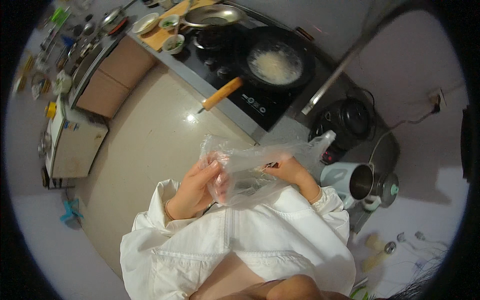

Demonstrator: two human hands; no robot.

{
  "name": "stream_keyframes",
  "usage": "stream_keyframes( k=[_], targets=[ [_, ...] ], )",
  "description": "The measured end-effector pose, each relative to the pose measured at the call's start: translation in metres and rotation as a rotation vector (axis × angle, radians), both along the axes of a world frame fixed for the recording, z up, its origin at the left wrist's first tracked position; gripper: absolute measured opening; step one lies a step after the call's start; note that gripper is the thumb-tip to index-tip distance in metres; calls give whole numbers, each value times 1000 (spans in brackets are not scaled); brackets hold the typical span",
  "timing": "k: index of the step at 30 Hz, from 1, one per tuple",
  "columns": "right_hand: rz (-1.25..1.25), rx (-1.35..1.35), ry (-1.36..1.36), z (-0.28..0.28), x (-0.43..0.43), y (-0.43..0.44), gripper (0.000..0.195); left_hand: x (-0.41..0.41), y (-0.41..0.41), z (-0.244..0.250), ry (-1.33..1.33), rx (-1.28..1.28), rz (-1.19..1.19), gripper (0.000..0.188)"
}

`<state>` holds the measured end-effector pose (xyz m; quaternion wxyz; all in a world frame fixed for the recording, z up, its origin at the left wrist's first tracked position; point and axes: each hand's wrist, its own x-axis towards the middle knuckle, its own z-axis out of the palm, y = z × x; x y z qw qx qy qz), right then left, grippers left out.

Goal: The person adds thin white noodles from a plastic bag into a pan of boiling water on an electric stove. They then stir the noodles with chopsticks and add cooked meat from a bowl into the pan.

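A clear plastic bag (pixel 245 161) is stretched out in front of my chest, between my two hands. My left hand (pixel 198 183) grips the bag's left side, its fingers behind the film and the thumb in front. On the other side, my right hand (pixel 292 172) pinches at the bag, with blurred fingers. Something small, dark and pale shows at its fingertips; what it is I cannot tell. Beyond the bag, a black wok (pixel 308 69) sits on the cooktop (pixel 258 108) with pale food in bubbling liquid. Its wooden handle (pixel 223 93) juts over the counter edge.
A black electric cooker (pixel 350 120) and a pale blue electric kettle (pixel 333 180) stand at the right. Small bowls (pixel 173 44) with chopped greens and a metal pan (pixel 213 15) are at the back. A metal bar (pixel 330 88) slants over the counter's right side.
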<state>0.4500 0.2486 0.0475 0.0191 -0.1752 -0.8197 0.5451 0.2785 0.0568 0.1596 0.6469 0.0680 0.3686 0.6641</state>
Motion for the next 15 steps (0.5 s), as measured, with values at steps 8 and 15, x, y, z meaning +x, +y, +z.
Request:
stream_keyframes(
  k=[8, 15],
  targets=[
    [131, -473, 12, 25, -88, -15, 9, -38, -59, -24, -71, -30, 337, 16],
    [-125, -635, 242, 43, -141, 13, 12, -102, -97, -42, -132, 11, 483, 14]
  ],
)
